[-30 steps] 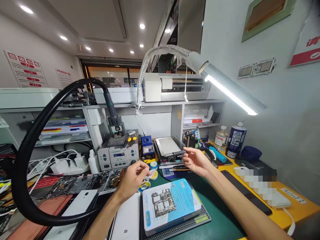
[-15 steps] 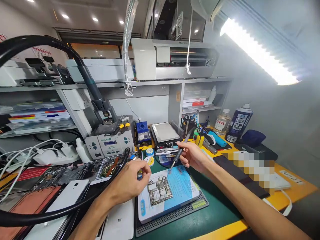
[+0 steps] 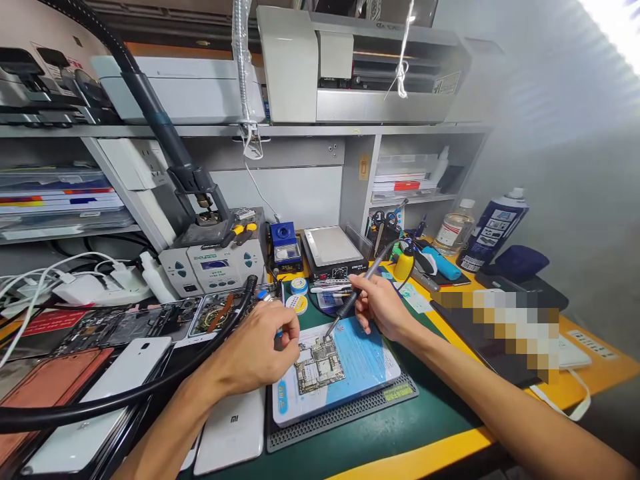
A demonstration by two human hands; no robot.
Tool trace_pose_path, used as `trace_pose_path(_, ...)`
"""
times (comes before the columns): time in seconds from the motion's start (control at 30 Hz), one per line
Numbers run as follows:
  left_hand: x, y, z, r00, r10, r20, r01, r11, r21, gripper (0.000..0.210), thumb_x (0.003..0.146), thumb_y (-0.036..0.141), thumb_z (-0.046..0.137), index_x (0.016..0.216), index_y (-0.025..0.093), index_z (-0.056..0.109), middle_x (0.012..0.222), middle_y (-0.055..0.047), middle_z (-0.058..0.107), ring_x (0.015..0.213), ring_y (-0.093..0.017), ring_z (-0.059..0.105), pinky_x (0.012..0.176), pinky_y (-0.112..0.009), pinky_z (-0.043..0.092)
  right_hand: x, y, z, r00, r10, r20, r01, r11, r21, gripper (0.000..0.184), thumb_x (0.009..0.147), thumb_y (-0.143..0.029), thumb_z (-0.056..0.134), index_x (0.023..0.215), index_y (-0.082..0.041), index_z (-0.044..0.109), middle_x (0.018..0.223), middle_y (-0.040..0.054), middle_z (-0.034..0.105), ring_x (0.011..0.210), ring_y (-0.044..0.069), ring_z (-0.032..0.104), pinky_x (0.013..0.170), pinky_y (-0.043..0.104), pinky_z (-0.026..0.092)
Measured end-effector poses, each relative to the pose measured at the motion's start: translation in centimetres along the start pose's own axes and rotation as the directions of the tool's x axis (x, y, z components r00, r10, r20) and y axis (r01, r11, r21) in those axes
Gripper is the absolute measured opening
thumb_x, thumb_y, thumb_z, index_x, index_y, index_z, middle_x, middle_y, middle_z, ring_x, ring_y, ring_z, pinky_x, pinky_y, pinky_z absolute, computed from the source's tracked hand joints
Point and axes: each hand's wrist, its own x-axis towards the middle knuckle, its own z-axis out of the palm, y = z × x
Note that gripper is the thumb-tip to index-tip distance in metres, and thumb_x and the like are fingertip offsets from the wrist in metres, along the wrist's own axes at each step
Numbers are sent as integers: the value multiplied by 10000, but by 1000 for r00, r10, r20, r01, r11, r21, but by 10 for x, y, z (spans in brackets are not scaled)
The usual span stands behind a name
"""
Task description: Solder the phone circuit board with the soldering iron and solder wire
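Observation:
A phone logic board (image 3: 320, 365) lies on a white and blue box (image 3: 367, 360). My right hand (image 3: 383, 307) grips a soldering iron (image 3: 349, 303) like a pen. Its tip points down at the board's upper edge; whether they touch I cannot tell. At the board's left edge is my left hand (image 3: 265, 343), fingers curled together. A bit of blue shows behind those fingers, but what they hold, if anything, is hidden. Beneath the box lies a dark perforated mat (image 3: 345, 413).
A hot-air station (image 3: 215, 267) stands behind my left hand, and a black hose (image 3: 150, 393) curves past my left forearm. Phones (image 3: 233, 433) lie at left. Small round tins (image 3: 297, 303) and a hot plate (image 3: 334, 253) stand behind the box; bottles (image 3: 455, 230) stand at right.
The view has tilted down. My right hand has brought the iron's tip left, from above the box to the board's upper edge. My left hand stays beside the board.

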Motion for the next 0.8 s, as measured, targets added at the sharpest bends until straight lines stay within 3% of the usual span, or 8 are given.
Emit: trace_pose_path(0.8,2,-3,3,997,74,-7,-74,997,15,344,948,461,640,770,177,567,785,15,588,770,-138,564,832,-347,498,-4,8,5,979,-177,100,193,965,-177,248,1035,-383,615,1018,-142,671,754,-37,650,478,70,548,425,191,468)
